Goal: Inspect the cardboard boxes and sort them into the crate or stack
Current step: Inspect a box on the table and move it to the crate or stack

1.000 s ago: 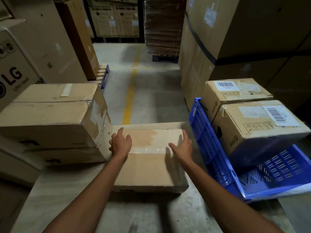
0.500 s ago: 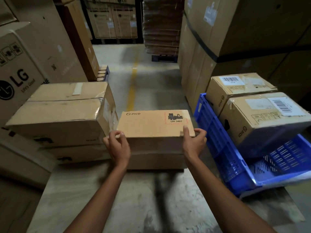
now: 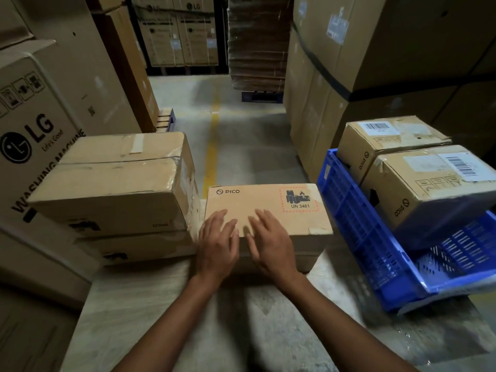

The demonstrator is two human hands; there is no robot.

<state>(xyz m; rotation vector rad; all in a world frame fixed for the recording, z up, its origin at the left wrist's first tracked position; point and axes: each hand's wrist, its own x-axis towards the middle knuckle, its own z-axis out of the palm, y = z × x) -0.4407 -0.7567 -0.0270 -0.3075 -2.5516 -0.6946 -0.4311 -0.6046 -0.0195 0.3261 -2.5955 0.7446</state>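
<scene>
Head view: pale, seemingly stone table (image 3: 166,304), warehouse aisle (image 3: 241,135)

left hand (image 3: 218,247): bare, no glove, ring or watch | right hand (image 3: 269,244): same | forearms: unsleeved

middle box (image 3: 257,208) reads "pico", "un 3481"; big left carton (image 3: 35,135) reads "lg", "washing machine".

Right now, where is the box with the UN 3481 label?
Centre of the head view, the UN 3481 box sits on the table between the stacked boxes and the blue crate.
</scene>
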